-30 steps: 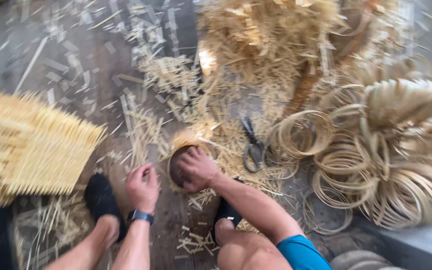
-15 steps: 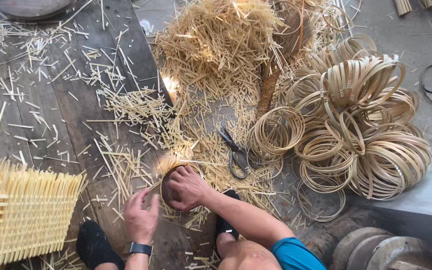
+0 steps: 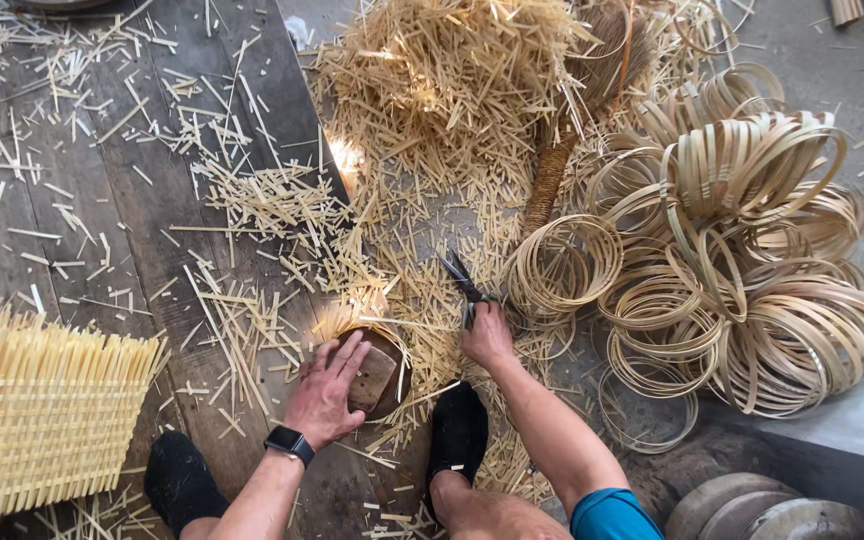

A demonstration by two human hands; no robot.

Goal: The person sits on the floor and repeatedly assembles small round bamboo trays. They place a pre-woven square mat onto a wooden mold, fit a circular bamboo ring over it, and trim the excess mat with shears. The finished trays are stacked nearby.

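My left hand point(image 3: 328, 392) lies flat on a small round wooden block with a bamboo ring around it point(image 3: 384, 372), low in the middle of the head view. My right hand point(image 3: 487, 335) has reached to the right and closes around the handles of dark metal scissors point(image 3: 462, 282), whose blades point up and left over the bamboo scraps. A smartwatch point(image 3: 288, 443) is on my left wrist. Both feet in black shoes point(image 3: 458, 428) rest on the floor on either side of the block.
A big heap of cut bamboo sticks point(image 3: 442, 90) lies ahead. Several coiled bamboo rings point(image 3: 732, 250) pile up on the right, next to a small stack of rings point(image 3: 562, 265). A woven bamboo mat point(image 3: 37, 410) sits at the left. Round wooden pieces point(image 3: 762, 510) are at bottom right.
My right hand left the round block and moved right onto the scissors. My left hand moved onto the block. The camera view shifted right and upward.
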